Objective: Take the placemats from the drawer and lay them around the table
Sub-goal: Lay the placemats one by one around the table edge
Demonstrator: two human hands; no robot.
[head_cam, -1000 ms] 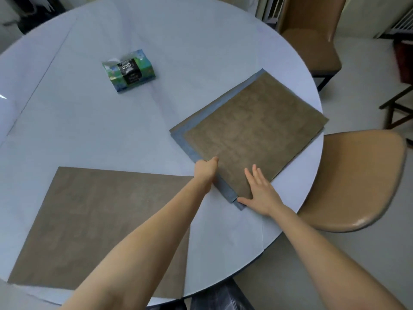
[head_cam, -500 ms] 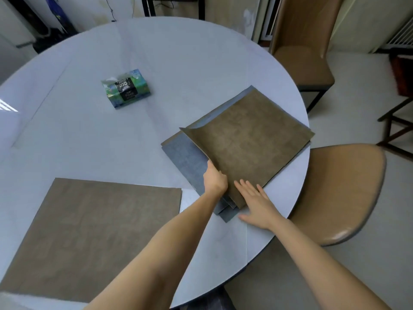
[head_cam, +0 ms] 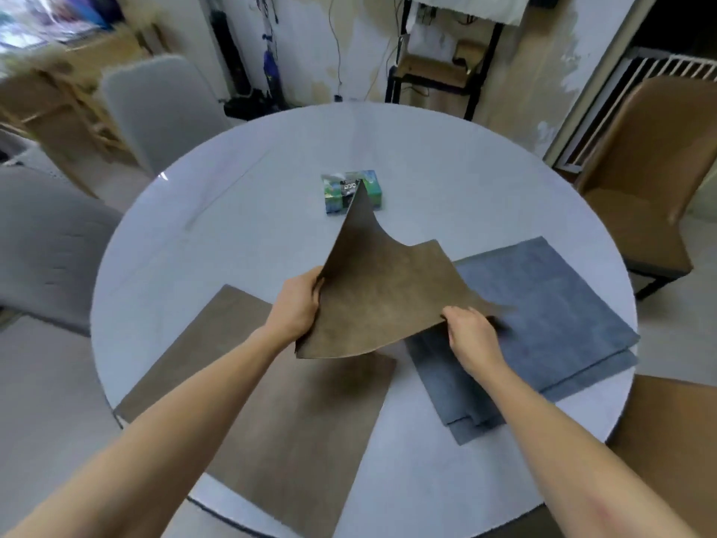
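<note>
My left hand (head_cam: 297, 308) and right hand (head_cam: 467, 330) each grasp an edge of the bowed brown leathery placemat (head_cam: 382, 293), lifted above the round pale-grey table (head_cam: 271, 211) beside the stacked blue-grey placemats (head_cam: 543, 316).

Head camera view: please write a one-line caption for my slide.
Both hands, left hand and right hand, lift a brown placemat above the round table, beside stacked blue placemats.

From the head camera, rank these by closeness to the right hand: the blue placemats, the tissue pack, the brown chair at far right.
From the right hand:
1. blue placemats, directly beneath and beside it.
2. tissue pack, table centre, up-left.
3. brown chair, off the table, far right.
</note>
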